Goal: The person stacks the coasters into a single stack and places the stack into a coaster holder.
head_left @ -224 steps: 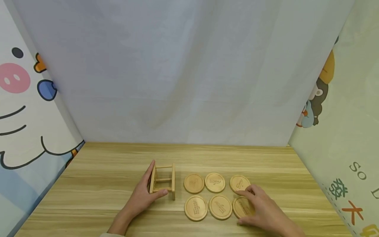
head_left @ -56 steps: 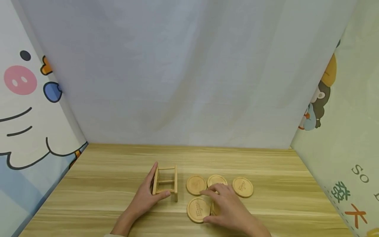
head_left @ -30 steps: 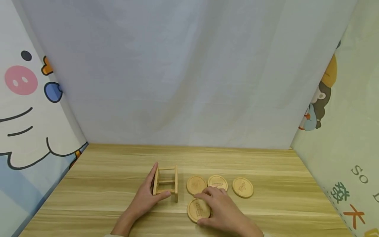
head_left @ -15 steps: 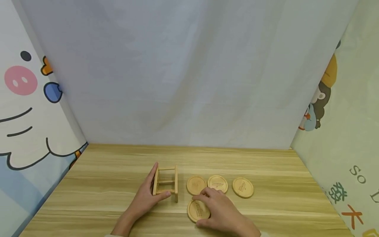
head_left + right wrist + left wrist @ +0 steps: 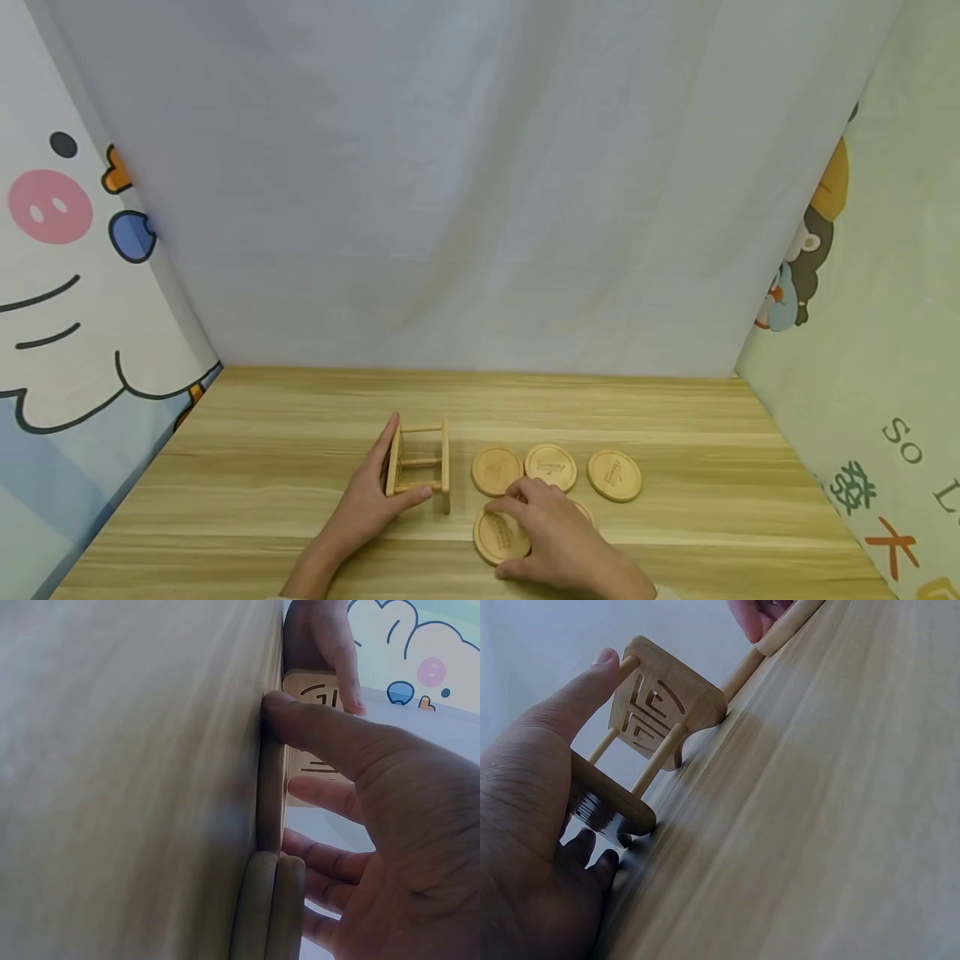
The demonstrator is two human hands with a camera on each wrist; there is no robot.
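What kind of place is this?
Probably an indoor tabletop nook: there's a wood-grain table, a plain pale cloth hanging behind it, and cartoon-printed panels on both sides.

On table [image 5: 675,517]: rack [image 5: 446,465] left, coasters [image 5: 551,467] right.
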